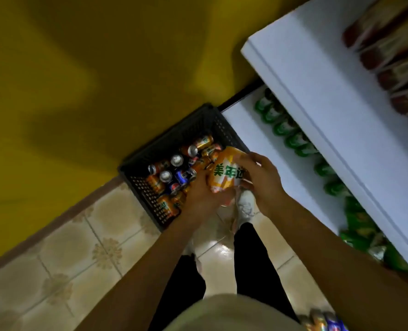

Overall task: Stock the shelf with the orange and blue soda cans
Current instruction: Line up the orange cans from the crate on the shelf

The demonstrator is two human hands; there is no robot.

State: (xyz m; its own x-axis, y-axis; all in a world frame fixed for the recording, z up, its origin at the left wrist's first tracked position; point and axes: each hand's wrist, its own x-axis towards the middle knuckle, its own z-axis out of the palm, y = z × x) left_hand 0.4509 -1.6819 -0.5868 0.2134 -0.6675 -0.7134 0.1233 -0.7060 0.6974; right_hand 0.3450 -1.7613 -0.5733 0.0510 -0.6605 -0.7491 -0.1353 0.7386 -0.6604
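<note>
Nearest, at the bottom right edge, a few orange and blue soda cans (324, 322) stand close together, blurred and partly cut off. What they stand on cannot be told. A pale shirt front (234, 314) fills the near middle. Beyond it are black trousers (253, 259) and a white shoe (245, 204) on the glossy beige patterned floor tiles (79, 247).

Both bare forearms reach away from the body and meet over the shoe. The left hand (201, 199) has its fingers curled round the near end of an orange soda can with green lettering (226, 170). The right hand (262, 185) wraps the can's right side, fingers bent over its far end. The can is tilted and held off the floor, above the right edge of the crate.

Just left of the hands, a black perforated plastic crate (148, 194) sits on the floor against the wall. It holds a jumble of loose orange and blue cans (174, 173), some upright and some lying down.

To the right runs a white lower shelf (257, 139) with a row of green drinks containers (291, 137). Above it is a white upper shelf (317, 91) carrying blurred red-brown packets (389, 56). Farthest off is a yellow wall (79, 68).
</note>
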